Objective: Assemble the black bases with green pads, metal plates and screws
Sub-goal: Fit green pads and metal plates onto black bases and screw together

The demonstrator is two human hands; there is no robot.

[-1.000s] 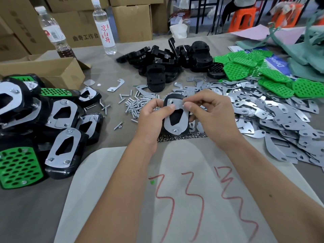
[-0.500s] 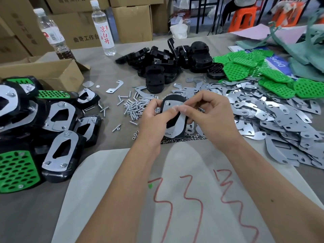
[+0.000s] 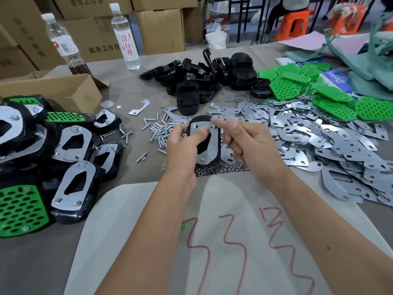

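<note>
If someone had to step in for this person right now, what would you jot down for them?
Left hand grips a black base with a metal plate on it, thumb pressing the plate.
Right hand is at the plate's top right corner, fingers curled; whether it pinches a screw is unclear.
Loose screws lie left of the hands, bare bases behind, spare plates and green pads to the right.
Finished pieces are piled on the left.
Left: finish fastening this plate, then keep assembling.

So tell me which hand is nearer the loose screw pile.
Left. The left hand sits at the screw pile's edge; the right hand is beyond the held base.
</note>
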